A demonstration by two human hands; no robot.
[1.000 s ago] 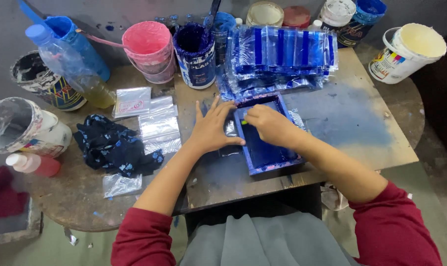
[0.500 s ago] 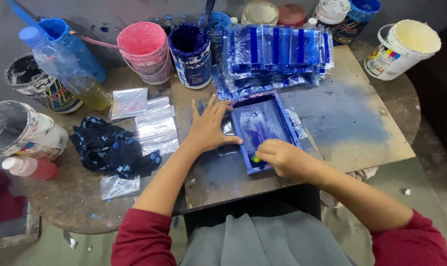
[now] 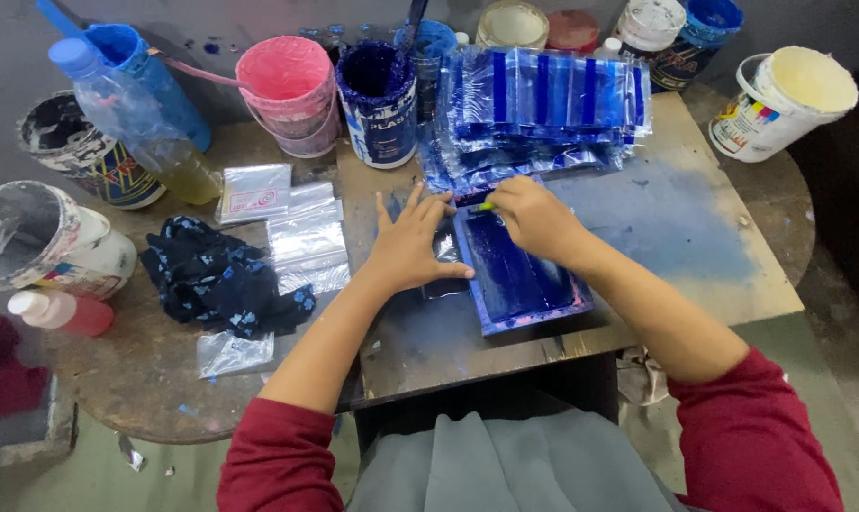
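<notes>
A small blue-inked printing frame [image 3: 519,275] lies on a blue-stained wooden board [image 3: 676,237]. My left hand [image 3: 410,242] rests flat, fingers spread, on the frame's left edge. My right hand [image 3: 533,216] is closed on a small squeegee with a green-yellow tip [image 3: 486,206] at the frame's far end. Behind the frame lies a pile of clear bags with blue stripes [image 3: 543,104].
Paint cans ring the table: pink [image 3: 292,90], dark blue [image 3: 377,100], white-cream [image 3: 785,104], a grimy one [image 3: 41,237]. A plastic bottle [image 3: 131,118], blank clear bags [image 3: 301,237], an ink-stained rag [image 3: 221,280] and a small red bottle [image 3: 60,311] lie left.
My right hand pulled the squeegee down the frame to its near end, then returned to the far end. The left hand stayed on the frame's edge.
</notes>
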